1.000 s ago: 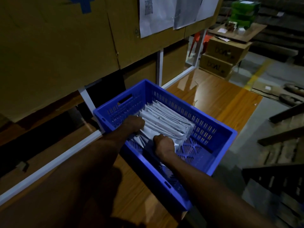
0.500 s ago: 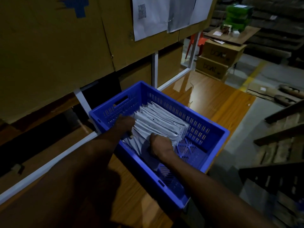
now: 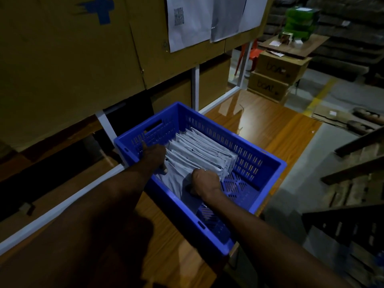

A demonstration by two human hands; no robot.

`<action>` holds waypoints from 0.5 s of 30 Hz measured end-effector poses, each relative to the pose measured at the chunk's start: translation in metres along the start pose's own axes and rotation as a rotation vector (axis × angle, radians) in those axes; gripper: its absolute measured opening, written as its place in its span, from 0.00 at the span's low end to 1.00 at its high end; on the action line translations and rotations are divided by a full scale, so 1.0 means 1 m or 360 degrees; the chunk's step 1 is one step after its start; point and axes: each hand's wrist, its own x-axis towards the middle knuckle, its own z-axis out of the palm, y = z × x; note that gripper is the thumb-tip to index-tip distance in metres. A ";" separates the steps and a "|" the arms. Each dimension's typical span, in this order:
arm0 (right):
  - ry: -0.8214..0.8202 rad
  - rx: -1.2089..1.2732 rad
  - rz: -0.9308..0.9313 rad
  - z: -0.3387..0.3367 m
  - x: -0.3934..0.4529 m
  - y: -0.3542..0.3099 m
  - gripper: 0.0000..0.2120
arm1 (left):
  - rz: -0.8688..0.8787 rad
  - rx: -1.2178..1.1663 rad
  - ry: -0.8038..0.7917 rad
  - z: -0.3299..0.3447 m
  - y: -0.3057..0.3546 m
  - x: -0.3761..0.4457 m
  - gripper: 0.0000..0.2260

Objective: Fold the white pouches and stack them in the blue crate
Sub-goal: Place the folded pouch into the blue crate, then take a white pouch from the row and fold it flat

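White folded paper pouches (image 3: 199, 151) stand on edge in a leaning row inside the blue slotted plastic crate (image 3: 257, 163), which sits on the glossy orange-brown wooden table (image 3: 268, 123).

Head view: your right hand (image 3: 205, 181) is clenched into a fist at the near end of the row, its knuckles against the last pouch; whether the fingers actually grip that pouch is hidden. Your left hand (image 3: 154, 155) lies at the row's left side by the crate's handle wall, fingers extended and resting against the pouches, holding nothing.

Risks, as judged from this view: the row leans toward you and only part of the crate floor is filled, so easing the fist off may let the pouches fan out and slide flat. A loose white pouch (image 3: 178, 183) beneath your hands may crease or unfold if pressed unevenly. The crate's near corner sits close to the table edge; a hard push could shift it outward. Dim light may hide a misaligned edge.
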 end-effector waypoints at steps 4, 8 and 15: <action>0.0118 0.0057 -0.0028 -0.008 -0.007 -0.005 0.18 | 0.0062 -0.0140 0.0045 -0.004 -0.009 -0.010 0.40; 0.0343 0.0212 -0.0015 -0.017 -0.014 -0.009 0.21 | 0.0124 -0.0483 0.0428 -0.012 -0.011 -0.036 0.33; 0.0450 0.0580 -0.0052 -0.038 -0.039 -0.008 0.28 | 0.0178 -0.0670 0.1016 -0.003 -0.008 -0.108 0.26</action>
